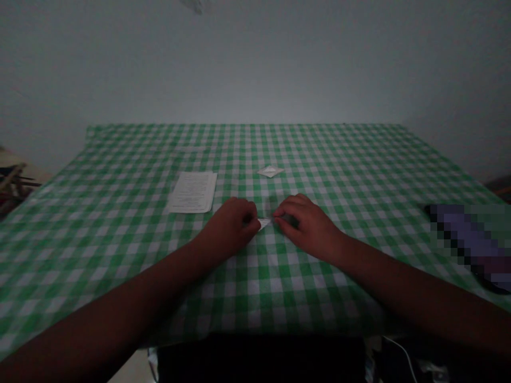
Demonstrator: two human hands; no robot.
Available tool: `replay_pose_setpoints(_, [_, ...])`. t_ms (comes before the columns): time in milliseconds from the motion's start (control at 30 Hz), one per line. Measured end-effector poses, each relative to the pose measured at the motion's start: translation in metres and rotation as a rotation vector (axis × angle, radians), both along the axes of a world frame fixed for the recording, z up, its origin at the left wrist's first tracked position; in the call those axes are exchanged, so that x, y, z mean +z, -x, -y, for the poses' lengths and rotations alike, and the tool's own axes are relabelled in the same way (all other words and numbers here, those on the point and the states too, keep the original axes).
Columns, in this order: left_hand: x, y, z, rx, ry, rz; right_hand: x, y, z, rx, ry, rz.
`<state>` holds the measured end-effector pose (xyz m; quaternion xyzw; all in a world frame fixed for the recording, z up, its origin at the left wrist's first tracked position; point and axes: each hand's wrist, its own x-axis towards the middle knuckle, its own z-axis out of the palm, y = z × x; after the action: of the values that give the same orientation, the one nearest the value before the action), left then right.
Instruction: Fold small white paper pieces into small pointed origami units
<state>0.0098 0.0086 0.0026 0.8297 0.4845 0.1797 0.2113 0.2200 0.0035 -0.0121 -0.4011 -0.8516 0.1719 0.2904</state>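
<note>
A printed sheet (192, 192) lay at 10 o'clock from the left hand (228, 227) on the green checked tablecloth (303, 298). That hand's curled fingers (250, 219) and the right hand's (280, 217) closed on a small white paper (263, 224) between them, though any pinch was hidden. A paper diamond (270, 171) lay at 12 o'clock.

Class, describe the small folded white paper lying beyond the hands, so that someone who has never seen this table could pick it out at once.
On the green gingham tablecloth, find the printed sheet left of centre. Just right of it and farther from the person lies a small folded white paper, a flat diamond. Unlike the white scrap between the left hand and right hand, it lies alone, touched by neither.
</note>
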Motion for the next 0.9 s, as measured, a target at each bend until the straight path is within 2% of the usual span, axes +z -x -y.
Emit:
replay_pose_setpoints(100, [-0.005,0.0,-0.005,0.004,-0.1,-0.113,0.003,-0.001,0.004,0.052,-0.102,0.128])
replay_pose_setpoints(200, [-0.01,0.001,-0.007,0.006,-0.125,-0.186,0.005,0.002,0.012,0.115,-0.11,0.312])
replay_pose_setpoints(333, [-0.012,0.001,-0.008,-0.027,-0.119,-0.225,0.004,0.008,0.019,0.113,-0.088,0.457])
replay_pose_setpoints(500, [-0.011,0.006,-0.009,-0.048,-0.104,-0.221,0.004,0.01,0.021,0.085,-0.081,0.497])
replay_pose_setpoints(600, [-0.01,0.014,-0.014,-0.04,-0.093,-0.162,0.004,0.01,0.021,0.116,-0.085,0.5])
replay_pose_setpoints(733, [-0.007,0.025,-0.023,-0.069,0.032,-0.111,0.004,0.01,0.021,0.139,-0.08,0.499])
replay_pose_setpoints(900, [0.0,0.027,-0.026,-0.076,0.098,-0.115,0.004,0.009,0.021,0.137,-0.072,0.492])
